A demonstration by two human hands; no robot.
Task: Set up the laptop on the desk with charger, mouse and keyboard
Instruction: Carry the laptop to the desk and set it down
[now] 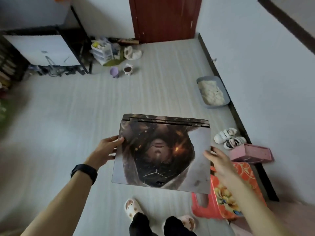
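Observation:
A closed laptop (162, 154) with a dark printed picture on its lid is held flat in the air above the floor, hinge away from me. My left hand (107, 149) grips its left edge, thumb on the lid. My right hand (219, 160) holds its right edge, blurred. A white desk (42, 48) with a black frame stands at the far left. No charger, mouse or keyboard can be made out.
A red door (163, 17) is straight ahead. A grey litter tray (213, 91), small shoes (228, 137), a pink box (252, 152) and a red floral stool (226, 193) line the right wall. Plastic drawers (102, 51) and two small bowls (121, 70) sit beside the desk.

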